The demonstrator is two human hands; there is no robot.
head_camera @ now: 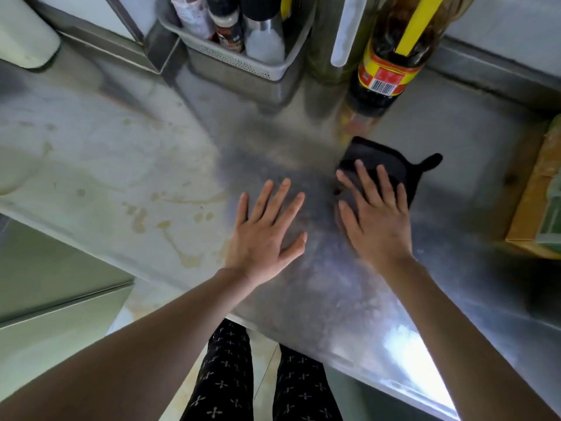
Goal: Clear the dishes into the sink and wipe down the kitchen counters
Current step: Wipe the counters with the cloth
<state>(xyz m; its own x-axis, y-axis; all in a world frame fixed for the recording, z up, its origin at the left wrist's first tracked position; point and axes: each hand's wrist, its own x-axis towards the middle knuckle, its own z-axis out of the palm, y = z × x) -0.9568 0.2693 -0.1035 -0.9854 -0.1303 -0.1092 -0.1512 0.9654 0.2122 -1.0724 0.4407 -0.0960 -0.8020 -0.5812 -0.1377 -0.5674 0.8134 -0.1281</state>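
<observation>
Both hands lie flat with fingers straight and spread, gripping nothing. The right hand (376,220) presses down on the near part of a black cloth (385,164); the cloth's far edge and a small tab stick out past the fingertips. The left hand (267,229) rests on the bare steel counter (349,299), just left of the cloth and apart from it. Farther left of the cloth, brownish stains (170,235) streak the counter. Beyond the cloth stands a dark bottle (385,74) with a yellow-and-red label. Beyond and left of the cloth is a grey basket (243,68) holding smaller bottles. Right of the cloth, at the frame's edge, sits a brown box (531,214).
</observation>
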